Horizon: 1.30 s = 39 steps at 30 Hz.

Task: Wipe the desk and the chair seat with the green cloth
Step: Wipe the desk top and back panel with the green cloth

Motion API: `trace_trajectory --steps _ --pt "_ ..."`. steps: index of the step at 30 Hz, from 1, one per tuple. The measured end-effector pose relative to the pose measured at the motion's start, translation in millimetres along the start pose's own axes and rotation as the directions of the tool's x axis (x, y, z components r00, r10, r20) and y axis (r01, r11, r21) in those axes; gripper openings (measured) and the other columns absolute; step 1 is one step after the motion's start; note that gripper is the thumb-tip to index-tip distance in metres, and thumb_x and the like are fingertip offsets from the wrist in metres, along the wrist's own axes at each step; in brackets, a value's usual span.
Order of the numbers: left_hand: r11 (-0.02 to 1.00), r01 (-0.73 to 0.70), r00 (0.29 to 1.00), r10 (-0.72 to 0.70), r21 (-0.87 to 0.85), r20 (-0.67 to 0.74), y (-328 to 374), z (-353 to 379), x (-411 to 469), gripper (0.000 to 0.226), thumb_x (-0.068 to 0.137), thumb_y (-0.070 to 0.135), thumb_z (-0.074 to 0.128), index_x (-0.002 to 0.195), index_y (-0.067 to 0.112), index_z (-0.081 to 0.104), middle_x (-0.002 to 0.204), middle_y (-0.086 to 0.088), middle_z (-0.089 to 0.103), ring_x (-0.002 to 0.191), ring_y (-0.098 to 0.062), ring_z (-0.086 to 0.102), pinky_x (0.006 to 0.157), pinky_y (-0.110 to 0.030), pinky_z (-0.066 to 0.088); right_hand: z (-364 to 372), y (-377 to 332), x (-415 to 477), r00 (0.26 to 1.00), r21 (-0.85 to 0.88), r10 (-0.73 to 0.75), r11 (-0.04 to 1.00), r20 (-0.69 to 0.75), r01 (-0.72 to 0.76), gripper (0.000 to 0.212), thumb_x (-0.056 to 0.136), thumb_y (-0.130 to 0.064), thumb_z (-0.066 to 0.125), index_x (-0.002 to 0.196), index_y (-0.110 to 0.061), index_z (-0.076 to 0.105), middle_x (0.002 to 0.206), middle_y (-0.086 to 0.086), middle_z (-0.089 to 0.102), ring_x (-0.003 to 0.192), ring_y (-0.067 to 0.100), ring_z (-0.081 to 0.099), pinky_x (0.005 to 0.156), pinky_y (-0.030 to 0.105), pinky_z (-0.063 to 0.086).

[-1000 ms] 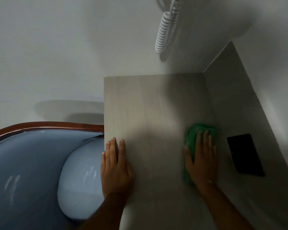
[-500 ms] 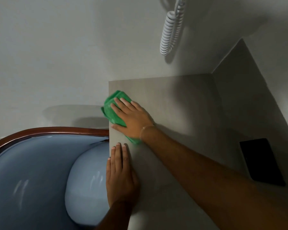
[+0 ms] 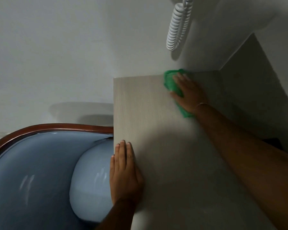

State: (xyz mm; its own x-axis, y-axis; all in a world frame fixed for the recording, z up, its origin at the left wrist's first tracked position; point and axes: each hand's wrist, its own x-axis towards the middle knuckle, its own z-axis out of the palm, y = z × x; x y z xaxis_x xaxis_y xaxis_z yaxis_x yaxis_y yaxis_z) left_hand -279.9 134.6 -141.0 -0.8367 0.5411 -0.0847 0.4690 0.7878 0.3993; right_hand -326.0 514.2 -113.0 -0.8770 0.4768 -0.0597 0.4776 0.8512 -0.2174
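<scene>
The light wood-grain desk [image 3: 145, 103] fills the middle of the view. My right hand [image 3: 188, 93] presses flat on the green cloth [image 3: 170, 83] at the desk's far edge, right against the white wall; most of the cloth lies under my palm. My left hand [image 3: 124, 171] rests flat with fingers together on the desk's near left edge and holds nothing. To the left, below the desk, stands the chair with its pale blue seat cushion [image 3: 90, 188], blue backrest and dark wooden rim [image 3: 45, 128].
A white coiled phone cord [image 3: 176, 27] hangs on the wall above the cloth. A black flat object [image 3: 273, 143] lies on the desk at the right, mostly hidden behind my right forearm. The desk meets walls at the back and on the right.
My right hand slid the green cloth from the right side to the far left corner, then back right along the wall edge. My left hand stayed on the desk's left edge.
</scene>
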Motion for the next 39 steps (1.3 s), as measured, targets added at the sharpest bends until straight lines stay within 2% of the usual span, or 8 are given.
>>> trace_trajectory --steps 4,10,16,19,23,27,31,39 --pt "1.000 0.004 1.000 -0.004 -0.002 -0.002 0.8 -0.1 1.4 0.072 0.102 0.026 0.031 0.171 0.019 0.016 0.180 0.000 0.006 0.168 -0.016 -0.002 0.136 -0.042 0.006 -10.9 61.4 -27.5 0.937 -0.028 0.347 0.937 -0.033 -0.348 0.074 0.105 -0.056 0.035 0.165 -0.016 0.018 0.174 0.010 0.016 0.161 0.030 0.014 0.131 0.049 0.017" --pt "1.000 -0.007 1.000 0.007 -0.006 -0.004 0.5 -1.2 0.2 0.070 0.103 0.026 0.030 0.171 0.017 0.017 0.180 -0.005 0.010 0.168 -0.019 0.001 0.136 -0.042 0.005 -4.5 24.3 -38.9 0.847 -0.020 0.524 0.849 -0.090 -0.528 0.073 0.105 -0.046 0.036 0.165 -0.010 0.017 0.173 0.015 0.015 0.161 0.032 0.012 0.130 0.051 0.012" --pt "1.000 -0.012 1.000 0.012 0.013 -0.015 1.0 -6.3 4.0 0.069 0.102 0.024 0.034 0.169 0.010 0.024 0.179 -0.013 0.017 0.167 -0.028 0.010 0.135 -0.043 0.006 27.6 -136.2 -67.9 0.997 -0.050 0.077 0.996 0.000 -0.077 0.072 0.105 -0.051 0.032 0.166 -0.018 0.014 0.175 0.009 0.011 0.162 0.027 0.009 0.131 0.047 0.012" --pt "1.000 -0.017 1.000 0.017 0.022 0.008 3.0 -10.7 1.4 0.069 0.103 0.026 0.031 0.168 0.007 0.025 0.178 -0.015 0.018 0.167 -0.030 0.012 0.136 -0.046 0.008 47.0 -187.9 -101.5 0.991 -0.085 -0.131 0.988 0.032 0.133 0.069 0.106 -0.050 0.030 0.166 -0.021 0.015 0.175 0.003 0.011 0.162 0.021 0.010 0.131 0.044 0.013" --pt "0.999 -0.030 0.999 0.029 0.020 0.024 10.8 -17.2 -0.6 0.071 0.100 0.025 0.029 0.168 0.005 0.023 0.178 -0.016 0.016 0.167 -0.032 0.011 0.136 -0.047 0.008 41.7 -163.6 -122.9 0.980 -0.094 -0.198 0.975 0.018 0.199 0.065 0.107 -0.051 0.030 0.165 -0.024 0.018 0.175 -0.002 0.014 0.161 0.016 0.015 0.130 0.040 0.015" --pt "1.000 -0.022 0.999 0.022 0.005 0.030 17.4 -22.2 1.2 0.074 0.098 0.027 0.024 0.169 0.007 0.021 0.179 -0.015 0.012 0.167 -0.031 0.007 0.136 -0.044 0.003 22.3 -70.0 -122.1 0.997 -0.055 0.075 0.996 -0.032 -0.077 0.063 0.107 -0.044 0.034 0.165 -0.020 0.023 0.174 0.005 0.018 0.161 0.023 0.018 0.128 0.045 0.023" --pt "1.000 -0.024 0.999 0.023 0.010 0.032 15.7 -21.0 -1.6 0.074 0.100 0.031 0.021 0.170 0.011 0.016 0.181 -0.012 0.007 0.168 -0.027 0.002 0.136 -0.040 -0.002 0.7 29.5 -144.1 0.891 -0.003 0.448 0.893 -0.079 -0.450 0.065 0.108 -0.039 0.033 0.165 -0.012 0.018 0.174 0.012 0.014 0.161 0.028 0.015 0.130 0.046 0.017" --pt "1.000 -0.029 1.000 0.029 -0.011 0.010 20.0 -22.9 -7.6 0.073 0.100 0.031 0.023 0.170 0.010 0.018 0.180 -0.013 0.009 0.168 -0.029 0.003 0.136 -0.042 0.000 31.9 -18.4 -315.7 0.721 0.104 0.683 0.731 -0.117 -0.675 0.065 0.109 -0.040 0.031 0.165 -0.008 0.017 0.173 0.011 0.018 0.161 0.026 0.017 0.131 0.044 0.018"
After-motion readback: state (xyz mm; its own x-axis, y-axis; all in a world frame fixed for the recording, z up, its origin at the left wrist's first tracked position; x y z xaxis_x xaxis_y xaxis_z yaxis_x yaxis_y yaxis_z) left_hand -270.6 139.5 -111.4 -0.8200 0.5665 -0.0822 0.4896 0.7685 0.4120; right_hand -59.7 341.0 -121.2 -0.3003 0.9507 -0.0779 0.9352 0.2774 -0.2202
